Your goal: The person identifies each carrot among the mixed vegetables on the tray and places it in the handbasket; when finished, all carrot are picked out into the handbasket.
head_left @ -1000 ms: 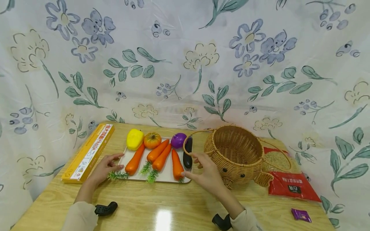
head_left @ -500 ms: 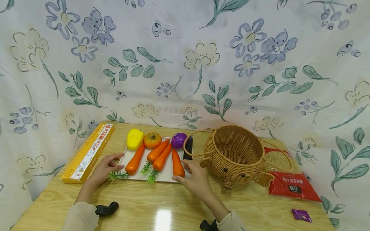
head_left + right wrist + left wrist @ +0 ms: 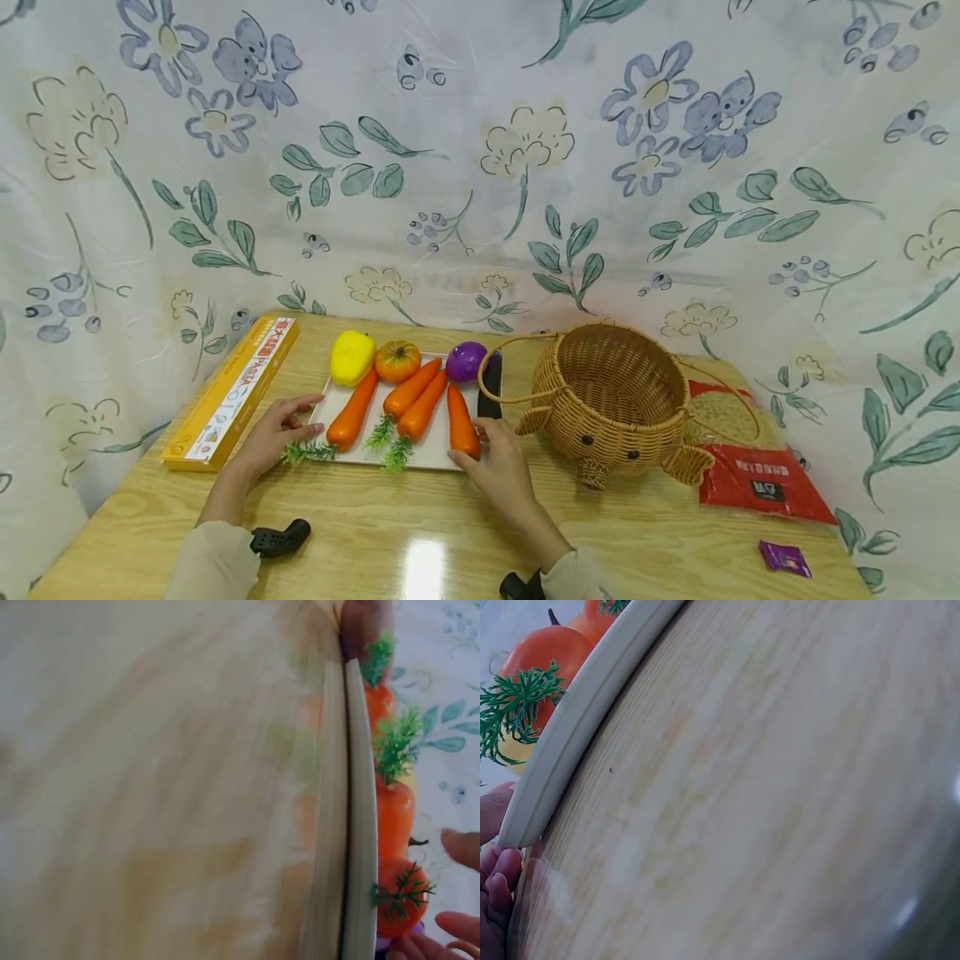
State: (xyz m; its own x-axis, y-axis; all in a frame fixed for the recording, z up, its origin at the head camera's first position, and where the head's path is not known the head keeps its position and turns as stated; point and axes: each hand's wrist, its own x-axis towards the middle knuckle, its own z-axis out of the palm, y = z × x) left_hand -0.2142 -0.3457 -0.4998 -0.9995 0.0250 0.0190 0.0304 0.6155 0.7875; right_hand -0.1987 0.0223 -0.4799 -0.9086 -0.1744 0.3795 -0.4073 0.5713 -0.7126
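Left hand: your left hand grips the tray's near left corner; the left wrist view shows the thumb over the rim and the other fingers curled by the corner.
Right hand: your right hand is at the tray's near right corner, thumb and fingers spread either side of the right carrot; you cannot tell whether they touch it.
White tray: the white tray lies on the wood-grained surface, between your two hands.
Other carrots: the left carrot lies slanted, its green leaves over the near rim beside your left hand; a middle pair of carrots lies side by side.
Far side: from your left, a yellow vegetable, a pumpkin and a purple round vegetable.
Tray's right edge: a dark eggplant, partly behind your right hand.
Wicker basket: the wicker basket stands right of the tray, one handle loop reaching over toward the eggplant.
Outer things: a yellow pasta box at your left; a red bag and a small purple packet at your right.
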